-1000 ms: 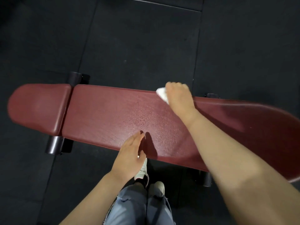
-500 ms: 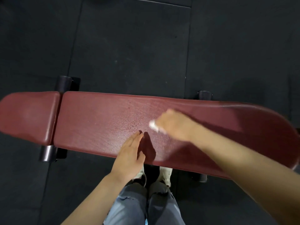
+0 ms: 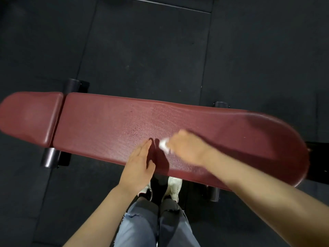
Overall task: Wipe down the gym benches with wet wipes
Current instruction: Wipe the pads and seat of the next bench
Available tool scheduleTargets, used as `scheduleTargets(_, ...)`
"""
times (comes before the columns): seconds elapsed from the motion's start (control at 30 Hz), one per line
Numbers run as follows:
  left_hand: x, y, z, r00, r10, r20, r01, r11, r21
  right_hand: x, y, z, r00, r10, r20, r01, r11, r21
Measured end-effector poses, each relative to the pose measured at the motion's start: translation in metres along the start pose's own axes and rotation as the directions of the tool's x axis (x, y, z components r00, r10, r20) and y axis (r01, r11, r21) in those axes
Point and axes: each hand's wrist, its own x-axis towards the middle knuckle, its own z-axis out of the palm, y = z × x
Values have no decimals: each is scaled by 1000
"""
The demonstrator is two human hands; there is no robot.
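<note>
Since 1 second ago, the right hand (image 3: pixel 187 148) slid from the far edge of the bench (image 3: pixel 110 129) toward its near edge, blurred, fingers curled around the white wet wipe (image 3: pixel 164 144). Just beside it, the left hand (image 3: pixel 138 168) rests flat, fingers pressed together.

Motion blur smears the right hand (image 3: pixel 188 148) so its fingers cannot be separated, most of the white wipe (image 3: pixel 164 144) is hidden beneath it, and the bench (image 3: pixel 106 125) frame stays mostly hidden under the padding.
</note>
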Motion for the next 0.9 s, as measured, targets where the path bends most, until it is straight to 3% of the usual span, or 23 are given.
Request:
scheduleTargets(0.07,-3,4,4,1000,-23,-17,23,1000,-6,19,42,-21,954,257,-154,-262,965,-16)
scheduleTargets(0.13,-8,8,8,999,-41,-33,41,999,-15,21,69,-25,868,453,-206,-465,885,-13)
scheduleTargets(0.2,-11,12,12,998,-49,-48,48,999,-23,11,68,-16,837,509,-200,-520,854,1)
scheduleTargets(0.27,-14,17,14,997,-55,-54,54,998,-25,-12,41,4,895,420,-146,-423,906,16)
scheduleTargets(0.37,-17,24,20,997,-49,-62,48,999,-10,-65,-19,24,996,73,56,-77,994,82)
scheduleTargets(0.43,-19,30,26,997,-42,-66,42,999,1,-81,-29,14,980,-122,154,110,990,86)
scheduleTargets(0.47,-19,33,29,997,-36,-63,36,999,4,-77,-20,3,974,-139,177,128,989,69)
scheduleTargets(0.5,-19,36,32,998,-30,-57,31,1000,4,-68,-4,-7,985,-89,148,86,996,26)
scheduleTargets(0.57,-18,43,37,998,-33,-47,33,999,-4,-47,44,-24,986,165,-35,-166,985,-37)
scheduleTargets(0.63,-17,48,41,998,-35,-44,35,999,-8,-38,90,-36,892,425,-156,-437,897,-57)
scheduleTargets(0.7,-18,53,43,999,-29,-41,29,1000,-7,-42,103,-34,812,550,-195,-562,827,-12)
scheduleTargets(0.8,-18,58,46,999,-30,-30,30,1000,10,-73,58,-19,911,388,-140,-381,921,80)
scheduleTargets(0.87,-17,62,48,999,-22,-24,23,1000,18,-108,14,1,989,150,12,-151,984,97)
scheduleTargets(0.9,-17,66,49,1000,-17,-19,17,1000,20,-125,-4,10,995,22,95,-30,995,91)
